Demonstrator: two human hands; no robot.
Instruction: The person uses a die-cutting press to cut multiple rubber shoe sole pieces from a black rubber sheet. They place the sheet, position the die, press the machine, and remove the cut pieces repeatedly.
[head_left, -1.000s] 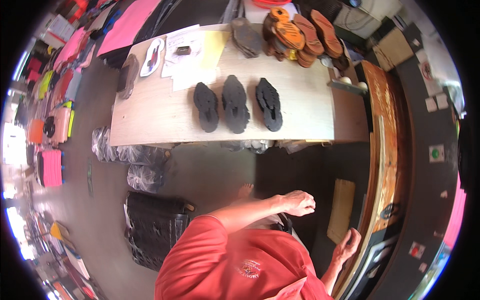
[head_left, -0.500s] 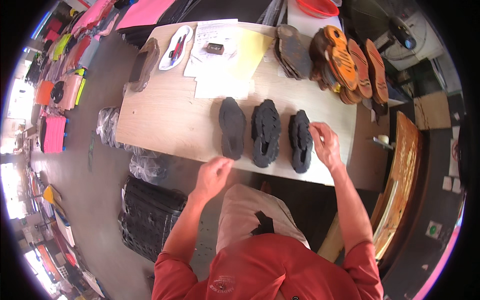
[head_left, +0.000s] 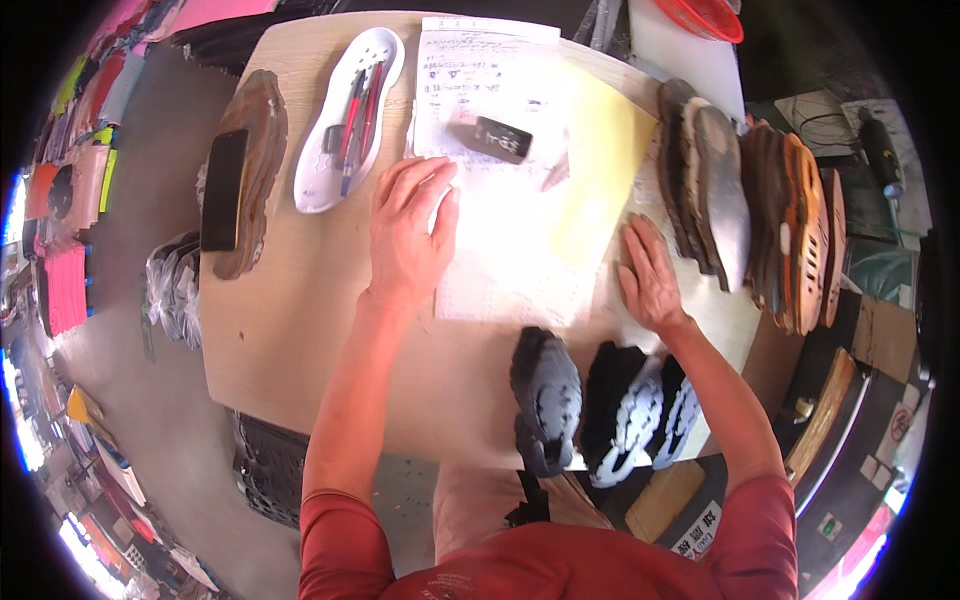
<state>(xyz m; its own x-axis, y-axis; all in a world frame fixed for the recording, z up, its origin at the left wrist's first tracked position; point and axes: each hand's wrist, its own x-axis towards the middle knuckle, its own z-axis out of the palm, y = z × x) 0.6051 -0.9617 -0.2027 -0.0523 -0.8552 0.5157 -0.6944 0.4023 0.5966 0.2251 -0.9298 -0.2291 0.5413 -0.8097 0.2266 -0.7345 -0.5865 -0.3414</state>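
White, handwritten paper sheets [head_left: 510,220] are spread at twelve o'clock, their nine-o'clock edge overlapped by the half-curled left hand [head_left: 408,235], grip untellable; at their four, nothing is held by the flat-spread right hand [head_left: 652,275]. By a dragged sheet, the black rectangular block [head_left: 503,140] could be toppled.

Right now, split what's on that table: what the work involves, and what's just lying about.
Apparently in use:
- white papers, left hand at their left edge
- yellow sheet, right hand beside it

Lying about, no hand on them:
- phone on brown soles
- white sole holding pens
- dark soles along the near edge
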